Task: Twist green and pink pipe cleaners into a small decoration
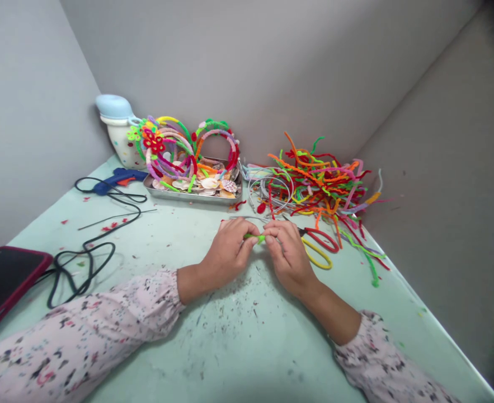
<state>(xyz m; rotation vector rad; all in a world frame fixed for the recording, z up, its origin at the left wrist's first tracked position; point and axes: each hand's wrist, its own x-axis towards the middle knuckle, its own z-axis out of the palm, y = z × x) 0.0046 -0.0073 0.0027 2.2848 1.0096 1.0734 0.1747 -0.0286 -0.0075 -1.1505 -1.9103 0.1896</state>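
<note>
Between my two hands is a short piece of bright green pipe cleaner [260,239]. My left hand [230,249] is closed, thumb and fingers pinching its left part. My right hand [289,254] pinches the other end, fingertips close to those of the left. Most of the piece is hidden by the fingers. Just right of my right hand lie scissors [323,240] with one red and one yellow handle loop, their blades partly covered by the hand. Behind the hands are thin silvery wire hoops [271,190].
A metal tray [192,197] holds shells and pipe-cleaner-wrapped hoops [171,151]. Loose pipe cleaners [322,179] are heaped at the back right. To the left are a blue glue gun [121,178], a black cable [88,246], a phone [7,280] and a white cup with blue lid [121,131].
</note>
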